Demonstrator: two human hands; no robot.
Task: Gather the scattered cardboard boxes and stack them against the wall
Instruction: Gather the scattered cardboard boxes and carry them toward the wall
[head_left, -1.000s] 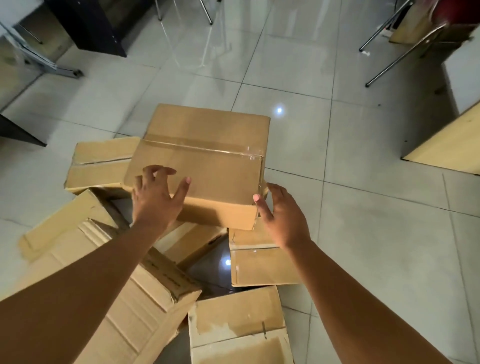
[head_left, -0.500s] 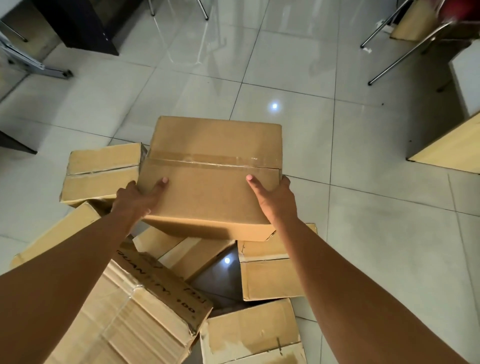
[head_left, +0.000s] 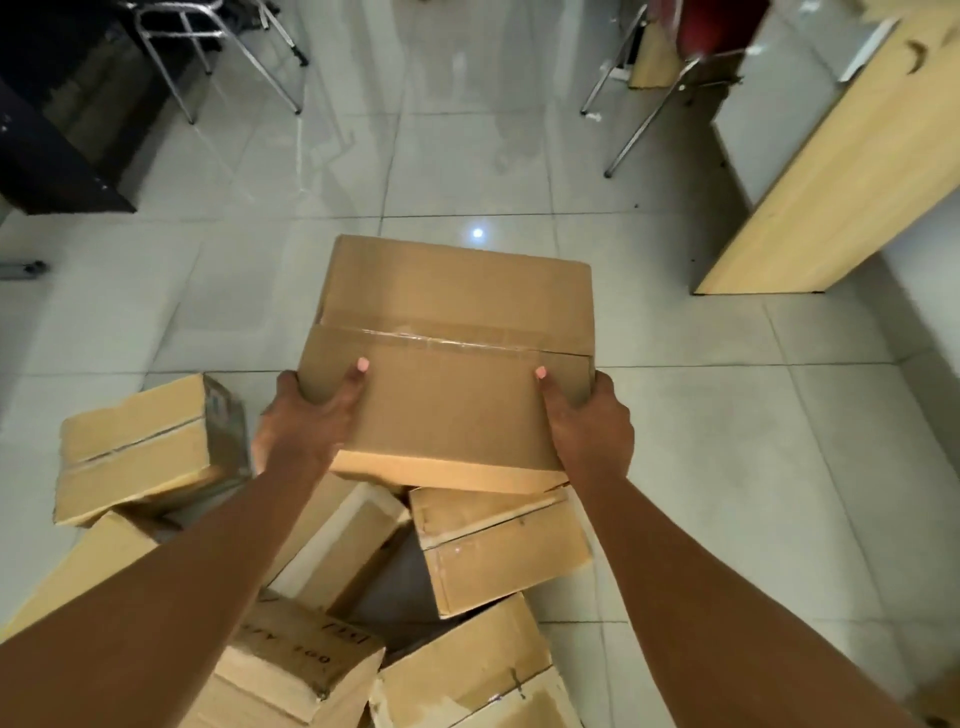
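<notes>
A taped brown cardboard box (head_left: 452, 332) is held up above the pile, level, in the middle of the view. My left hand (head_left: 306, 415) grips its near left corner, thumb on top and fingers under the side. My right hand (head_left: 592, 421) grips the near right corner the same way. Below it several other cardboard boxes lie scattered on the tiled floor: one at the left (head_left: 140, 452), one under the right hand (head_left: 504, 551), a printed one at the bottom (head_left: 296, 670).
A light wooden desk panel (head_left: 831, 171) stands at the right. Metal chair legs (head_left: 644, 104) stand at the back right and more chair legs (head_left: 218, 57) at the back left. Dark furniture (head_left: 57, 130) fills the far left corner. Glossy grey tiles (head_left: 727, 467) spread around the pile.
Both hands closed on the taped box's near corners and lifted it off the pile, up and slightly right. The view tilted up, showing more of the room.
</notes>
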